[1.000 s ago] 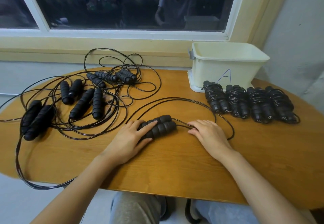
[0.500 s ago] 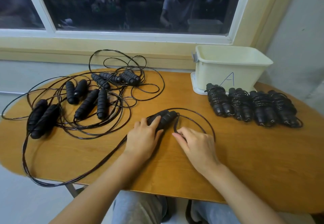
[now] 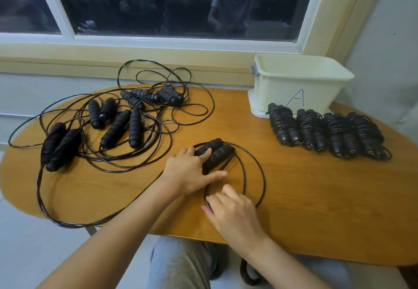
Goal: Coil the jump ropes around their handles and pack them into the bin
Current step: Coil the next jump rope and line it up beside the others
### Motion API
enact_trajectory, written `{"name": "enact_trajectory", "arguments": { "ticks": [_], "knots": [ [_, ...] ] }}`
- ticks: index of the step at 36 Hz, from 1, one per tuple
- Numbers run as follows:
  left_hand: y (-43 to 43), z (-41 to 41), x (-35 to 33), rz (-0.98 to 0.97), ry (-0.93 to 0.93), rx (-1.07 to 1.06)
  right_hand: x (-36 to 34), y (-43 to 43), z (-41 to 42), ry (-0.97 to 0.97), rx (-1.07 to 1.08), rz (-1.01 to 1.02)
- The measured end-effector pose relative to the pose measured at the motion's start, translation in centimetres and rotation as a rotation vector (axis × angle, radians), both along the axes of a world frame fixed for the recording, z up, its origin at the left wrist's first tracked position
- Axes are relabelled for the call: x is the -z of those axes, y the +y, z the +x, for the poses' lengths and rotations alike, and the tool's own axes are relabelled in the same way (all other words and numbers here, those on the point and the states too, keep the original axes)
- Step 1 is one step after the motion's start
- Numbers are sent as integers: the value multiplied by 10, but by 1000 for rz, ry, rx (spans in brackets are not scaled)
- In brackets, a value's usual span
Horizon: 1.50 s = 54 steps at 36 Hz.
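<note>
Table top: wood-grain surface, smooth, with a low satin sheen.
Handles: black, matt, ribbed, foam-like grip covering.
Cord: thin, black, glossy, plastic-looking coating that catches highlights.
Bin: cream plastic, smooth, near-matt walls.
Window pane: glass, glossy, reflective.
Window frame: white painted finish, smooth, slight gloss.
Trousers: grey cloth, soft matt weave.
</note>
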<state>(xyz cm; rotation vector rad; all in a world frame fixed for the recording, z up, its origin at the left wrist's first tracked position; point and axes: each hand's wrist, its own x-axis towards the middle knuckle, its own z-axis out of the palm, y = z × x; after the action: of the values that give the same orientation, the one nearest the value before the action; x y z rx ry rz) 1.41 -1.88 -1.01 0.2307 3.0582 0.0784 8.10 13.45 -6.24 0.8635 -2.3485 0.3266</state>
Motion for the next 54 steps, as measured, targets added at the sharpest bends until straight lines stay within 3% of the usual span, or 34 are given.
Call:
{"name": "enact_trajectory", "arguments": {
  "ticks": [8,14,20,26,31,42,49,54],
  "knots": [
    [-6,-8,-4,37,-66,39,-2,21,-1,-119,-102,24],
    [-13,-5,9,102,46,56,-12,67,-25,-299,-144,-12],
    [-14,6,17,451,61,-74,-11,90,-48,-400,-98,-30],
    [-14,6,30,413,147,-66,-5,111,-63,-467,-94,-13],
    [-19,10,34,360,205,20,-6,116,-74,-485,-110,-6],
    [-39,8,-9,641,237,211,-32,123,-101,-664,-29,-43],
    [-36,27,-37,605,150,399,-59,116,-126,-920,0,-291],
    [-13,42,-43,226,230,598,-80,93,-144,-904,119,-233]
  ]
}}
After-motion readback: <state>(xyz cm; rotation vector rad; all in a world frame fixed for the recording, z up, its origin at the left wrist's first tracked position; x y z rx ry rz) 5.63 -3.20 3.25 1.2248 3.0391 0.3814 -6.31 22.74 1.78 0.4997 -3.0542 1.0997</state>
